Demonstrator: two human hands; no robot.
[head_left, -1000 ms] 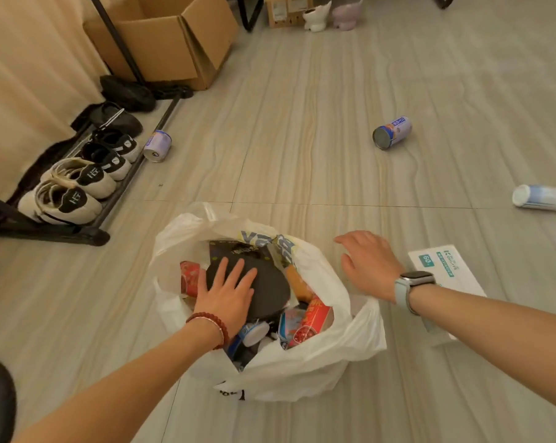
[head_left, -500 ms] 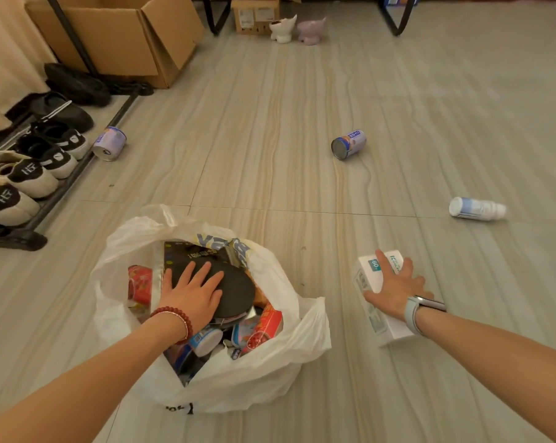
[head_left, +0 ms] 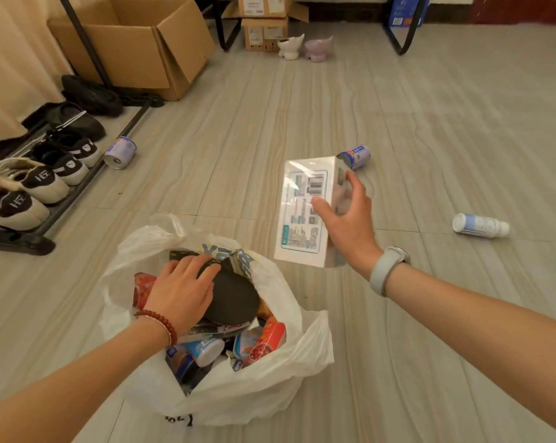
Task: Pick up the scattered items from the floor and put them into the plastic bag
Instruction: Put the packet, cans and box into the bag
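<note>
While the left hand (head_left: 182,290) rests with fingers spread and flat on a round black object (head_left: 232,298) inside the plastic bag (head_left: 270,378), the right hand (head_left: 347,215) grips a white box (head_left: 305,212) (thumb on its printed face, fingers round the far edge), held tilted in the air just right of the bag's mouth. Cans and packets fill the bag. On the floor (head_left: 430,314) lie a can (head_left: 356,156) behind the box, another can (head_left: 120,152) by the shoe rack (head_left: 62,206), and a white bottle (head_left: 479,225) well to the right.
</note>
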